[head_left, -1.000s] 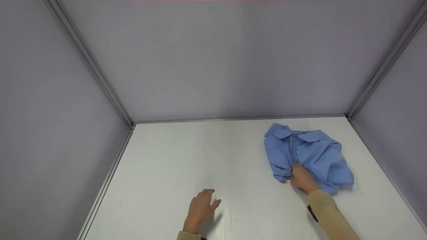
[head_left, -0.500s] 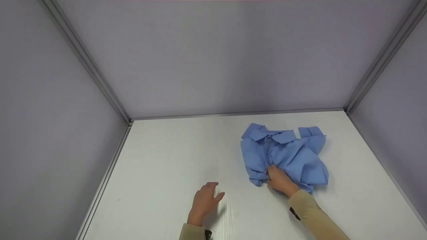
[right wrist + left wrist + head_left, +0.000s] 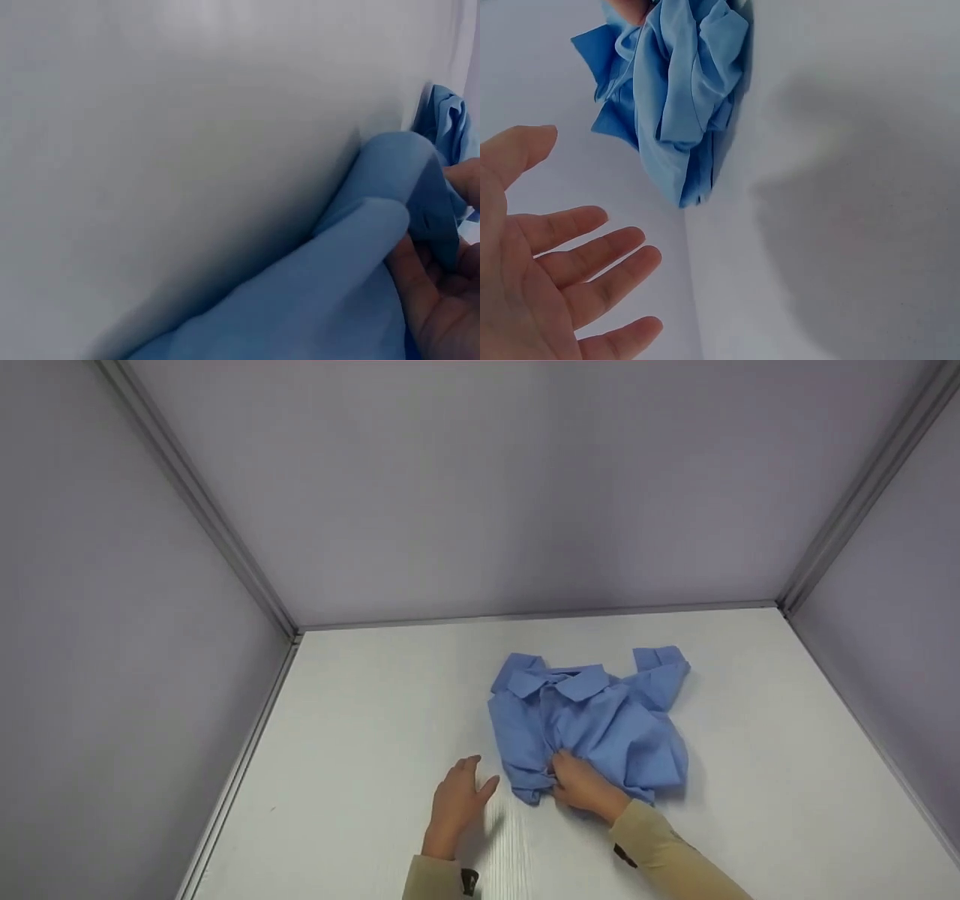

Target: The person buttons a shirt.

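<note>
A crumpled blue collared shirt [image 3: 600,727] lies on the white table, its collar toward the back wall. My right hand [image 3: 589,786] grips the shirt's bunched front near its lower edge; in the right wrist view the fingers [image 3: 420,289] are curled into folds of the cloth. To the left of the shirt hovers my left hand [image 3: 456,802], fingers spread and thumb apart, holding nothing. The left wrist view shows that hand [image 3: 562,262] with its palm visible and relaxed fingers, a gap between it and the shirt [image 3: 679,97].
The white tabletop [image 3: 360,720] is enclosed by a grey back wall [image 3: 525,495] and side panels [image 3: 112,660]. Metal strips run along the corners and table edges. Tan sleeves [image 3: 675,855] cover both forearms.
My right hand has dragged the shirt leftward and slightly nearer across the table. A folded part at its right shoulder has come into view. My left hand has shifted slightly forward, still empty.
</note>
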Tool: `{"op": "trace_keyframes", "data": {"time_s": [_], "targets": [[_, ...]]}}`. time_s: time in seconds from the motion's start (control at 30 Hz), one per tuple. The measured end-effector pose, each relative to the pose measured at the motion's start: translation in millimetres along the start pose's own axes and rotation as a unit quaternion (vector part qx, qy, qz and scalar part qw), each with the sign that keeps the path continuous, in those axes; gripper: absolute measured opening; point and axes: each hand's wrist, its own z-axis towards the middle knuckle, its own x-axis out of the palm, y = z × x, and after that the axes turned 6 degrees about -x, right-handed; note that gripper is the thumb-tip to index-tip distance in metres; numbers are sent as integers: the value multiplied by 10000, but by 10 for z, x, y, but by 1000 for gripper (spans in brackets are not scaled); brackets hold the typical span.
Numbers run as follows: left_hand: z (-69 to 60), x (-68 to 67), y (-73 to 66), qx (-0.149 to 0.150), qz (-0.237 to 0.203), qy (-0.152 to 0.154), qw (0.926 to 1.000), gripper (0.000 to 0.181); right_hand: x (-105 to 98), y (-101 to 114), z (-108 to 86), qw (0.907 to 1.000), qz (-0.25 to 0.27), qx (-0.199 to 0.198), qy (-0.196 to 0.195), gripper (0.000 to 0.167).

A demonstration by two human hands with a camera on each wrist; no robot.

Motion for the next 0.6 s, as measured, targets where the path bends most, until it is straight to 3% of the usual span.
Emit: {"op": "trace_keyframes", "data": {"time_s": [0.1, 0.23, 0.43, 0.6], "targets": [[151, 105, -45, -51, -168, 97, 9998, 49, 18, -56, 6, 10000, -28, -42, -27, 20], [219, 101, -5, -220, -384, 140, 9989, 51, 34, 60, 25, 9998, 59, -96, 152, 21], [440, 61, 66, -500, -933, -78, 9944, 49, -8, 106, 5, 9989, 171, -220, 365, 21], [676, 111, 141, -585, -1121, -167, 9918, 43, -181, 57, -6, 9967, 675, -69, 450, 24]]}}
